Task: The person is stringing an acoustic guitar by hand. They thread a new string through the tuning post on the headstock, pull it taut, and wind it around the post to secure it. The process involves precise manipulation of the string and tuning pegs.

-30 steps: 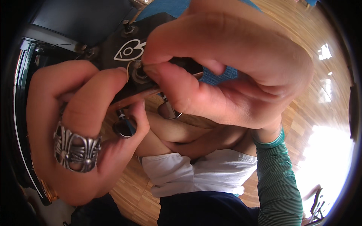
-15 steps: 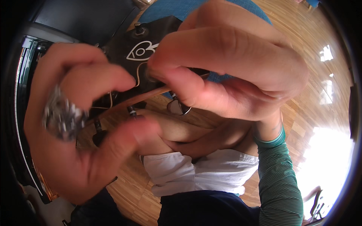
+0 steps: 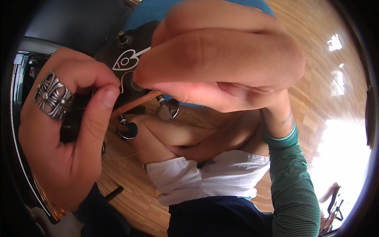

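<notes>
A dark guitar headstock (image 3: 108,51) with a white spade-shaped emblem lies beneath my hands. Two of its chrome tuning pegs (image 3: 168,109) stick out along the near, wood-toned edge. A thin guitar string (image 3: 122,81) curves between my two sets of fingertips. My left hand (image 3: 67,122), wearing a broad silver ring (image 3: 53,95), is closed, with thumb and forefinger pinched at the string. Above the headstock, my right hand (image 3: 221,59) is also closed; its thumb and curled forefinger meet at the string's other visible end. The exact grip inside those fingers is partly hidden.
My crossed bare legs and white shorts (image 3: 213,173) are below the headstock. A blue round seat (image 3: 146,15) stands behind it, on a wooden floor (image 3: 327,98). At far left is a black case-like object (image 3: 71,23). Bright light falls at right.
My left thumb and forefinger, apart before, have come together in a pinch. My right hand has shifted slightly left, and the headstock appears further left in view.
</notes>
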### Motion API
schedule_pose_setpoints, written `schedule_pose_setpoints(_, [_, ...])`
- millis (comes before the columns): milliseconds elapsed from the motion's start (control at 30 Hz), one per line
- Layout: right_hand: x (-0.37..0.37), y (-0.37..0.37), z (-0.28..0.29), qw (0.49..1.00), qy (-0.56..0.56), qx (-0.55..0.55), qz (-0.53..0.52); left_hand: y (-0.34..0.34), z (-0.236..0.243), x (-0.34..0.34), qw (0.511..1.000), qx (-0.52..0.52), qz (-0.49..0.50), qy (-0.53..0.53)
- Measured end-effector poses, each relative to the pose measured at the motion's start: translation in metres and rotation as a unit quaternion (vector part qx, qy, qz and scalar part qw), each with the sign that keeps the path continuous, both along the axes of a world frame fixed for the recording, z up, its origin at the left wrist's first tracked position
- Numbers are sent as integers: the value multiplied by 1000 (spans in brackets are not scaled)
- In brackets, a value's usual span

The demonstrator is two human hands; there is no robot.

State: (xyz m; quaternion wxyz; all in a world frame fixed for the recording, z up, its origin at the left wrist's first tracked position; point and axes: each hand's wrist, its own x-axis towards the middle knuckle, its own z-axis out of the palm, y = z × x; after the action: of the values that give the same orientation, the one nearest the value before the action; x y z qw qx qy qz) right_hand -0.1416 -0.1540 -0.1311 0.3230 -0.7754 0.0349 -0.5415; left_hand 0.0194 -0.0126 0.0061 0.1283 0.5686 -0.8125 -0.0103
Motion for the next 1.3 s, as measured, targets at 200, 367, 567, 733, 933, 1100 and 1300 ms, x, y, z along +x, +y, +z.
schedule_pose_setpoints(200, [-1,-2,-11,1000,1,18,6,-7,-11,1,1000,6,-18,0])
schedule_pose_setpoints(367, [-8,2,-11,1000,24,10,16,-13,-24,0,999,28,-13,33])
schedule_pose_setpoints(567, [-4,4,-9,999,31,4,35,-11,-36,1,996,59,33,65])
schedule_pose_setpoints(733, [-2,4,-11,998,39,7,44,-20,-45,9,995,87,18,45])
schedule_pose_setpoints(933, [-3,5,-15,998,44,12,46,-21,-48,4,998,50,24,17])
schedule_pose_setpoints(1100, [-3,5,-18,998,46,15,47,-20,-50,4,996,78,29,40])
schedule_pose_setpoints(1300, [-4,5,-16,997,50,13,48,-19,-52,10,994,72,28,75])
